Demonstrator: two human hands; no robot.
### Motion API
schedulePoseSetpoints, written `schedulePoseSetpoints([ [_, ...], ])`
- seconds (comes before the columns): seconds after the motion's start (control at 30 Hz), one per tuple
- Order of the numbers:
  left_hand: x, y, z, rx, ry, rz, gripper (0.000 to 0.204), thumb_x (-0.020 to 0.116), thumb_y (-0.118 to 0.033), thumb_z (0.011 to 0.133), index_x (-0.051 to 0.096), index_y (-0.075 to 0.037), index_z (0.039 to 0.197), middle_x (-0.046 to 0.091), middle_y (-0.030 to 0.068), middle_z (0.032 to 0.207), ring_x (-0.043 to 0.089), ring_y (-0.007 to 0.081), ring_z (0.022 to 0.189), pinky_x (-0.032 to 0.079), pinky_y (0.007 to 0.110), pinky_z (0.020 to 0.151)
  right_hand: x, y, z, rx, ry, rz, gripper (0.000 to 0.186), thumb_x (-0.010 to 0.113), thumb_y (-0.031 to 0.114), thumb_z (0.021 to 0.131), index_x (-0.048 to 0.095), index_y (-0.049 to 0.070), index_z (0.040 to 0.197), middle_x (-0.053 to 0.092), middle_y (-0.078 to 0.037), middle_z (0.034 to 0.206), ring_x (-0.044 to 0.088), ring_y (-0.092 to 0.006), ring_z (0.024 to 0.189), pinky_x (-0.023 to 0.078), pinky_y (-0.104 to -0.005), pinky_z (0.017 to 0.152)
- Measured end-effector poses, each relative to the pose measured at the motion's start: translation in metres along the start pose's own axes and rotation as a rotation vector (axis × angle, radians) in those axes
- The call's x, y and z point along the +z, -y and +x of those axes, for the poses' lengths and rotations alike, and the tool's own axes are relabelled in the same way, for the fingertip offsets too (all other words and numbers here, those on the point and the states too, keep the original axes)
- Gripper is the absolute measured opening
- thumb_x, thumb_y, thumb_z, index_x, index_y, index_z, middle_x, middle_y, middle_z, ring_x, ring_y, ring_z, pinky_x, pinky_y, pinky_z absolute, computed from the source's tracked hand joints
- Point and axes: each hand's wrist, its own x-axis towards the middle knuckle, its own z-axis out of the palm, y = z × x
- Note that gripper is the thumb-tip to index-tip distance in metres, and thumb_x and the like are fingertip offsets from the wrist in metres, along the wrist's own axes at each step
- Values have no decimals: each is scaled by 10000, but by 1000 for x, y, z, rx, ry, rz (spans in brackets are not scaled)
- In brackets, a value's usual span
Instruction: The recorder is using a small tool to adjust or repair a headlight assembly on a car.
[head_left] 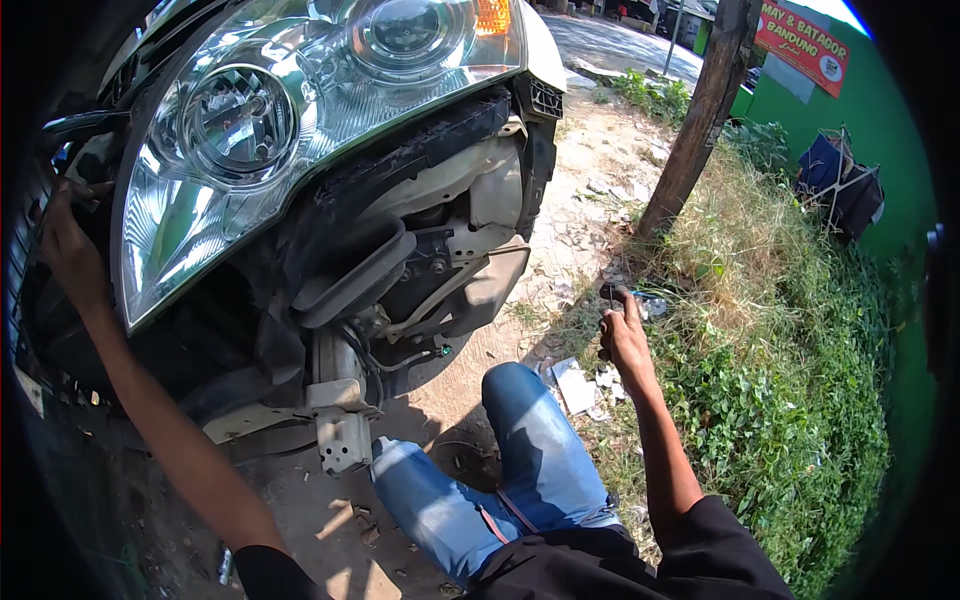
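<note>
A large clear car headlight [330, 120] fills the upper left, mounted on a car front whose bumper is off. My left hand [72, 240] reaches into the shaded gap beside the headlight's left edge. Its fingers are bent together there, and what they hold is too dark to make out. Out to the right, away from the car, my right hand [626, 345] is closed around a small dark tool [612, 292]. The tool's black end sticks out above the fist, but its exact kind does not show.
Below the headlight are a black air duct [360, 275], a metal bracket [343, 440] and a loose cable connector [444, 351]. A wooden post [700, 120] stands in the grass at right, before a green wall [905, 200]. White scraps [573, 385] lie near my knee.
</note>
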Motion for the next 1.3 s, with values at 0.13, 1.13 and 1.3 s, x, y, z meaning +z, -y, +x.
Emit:
schedulePoseSetpoints([
  [0.13, -16, 11, 7, 155, 21, 264, 363, 430, -205, 1054, 675, 63, 1049, 735, 143, 1005, 660, 244, 985, 422, 365, 1033, -16, -50, -23, 129, 50, -2, 264, 504, 301, 1078, 579, 111, 1245, 472, 28, 652, 450, -72, 556, 363, -268, 470],
  [1.13, -41, 2, 7, -152, 45, -239, 309, 384, -293, 1030, 438, -64, 829, 613, 107, 873, 550, 178, 857, 410, 316, 848, -11, -205, -17, 203, -27, -270, 422, 582, 333, 1012, 700, -64, 931, 577, -110, 628, 475, -136, 601, 407, -383, 569],
  [1.3, -34, -6, 3, -122, 4, -109, 310, 366, -289, 1032, 440, -66, 829, 596, 101, 865, 543, 178, 810, 416, 317, 811, -19, -236, -15, 219, 59, -322, 443, 605, 358, 998, 691, -73, 940, 628, -124, 669, 550, -168, 598, 464, -382, 607],
])
